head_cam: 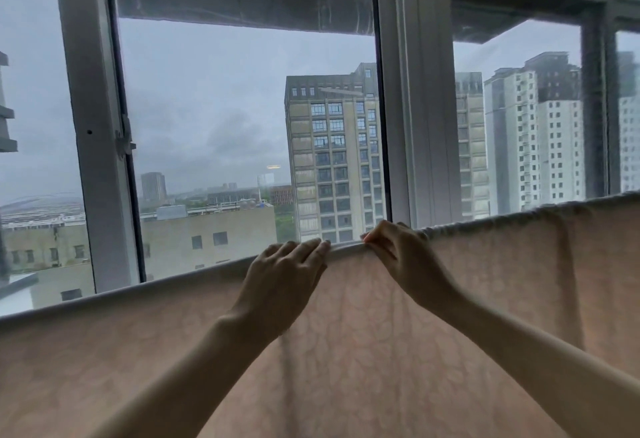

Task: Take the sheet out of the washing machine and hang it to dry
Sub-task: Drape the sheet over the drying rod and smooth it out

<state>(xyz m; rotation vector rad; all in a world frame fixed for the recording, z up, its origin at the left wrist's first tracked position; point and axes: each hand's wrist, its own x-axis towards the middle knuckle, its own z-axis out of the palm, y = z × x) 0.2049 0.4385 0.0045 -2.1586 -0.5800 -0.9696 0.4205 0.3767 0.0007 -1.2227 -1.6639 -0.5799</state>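
- The pale pink sheet (363, 351) hangs draped over a horizontal drying rod (343, 247), filling the lower half of the view and running from the left edge up towards the right.
- Its top fold lies smooth on the left and bunches into small gathers on the right.
- The left hand (287, 271) rests on the top edge with fingers nearly straight, fingertips laid on the fold, not clasping it.
- The right hand (398, 250), just beside it, pinches the fabric at the fold with curled fingers.
- Both bare forearms reach up from below.
- Behind the sheet stands a white-framed window (405, 126), with grey sky and apartment towers (334, 160) outside.
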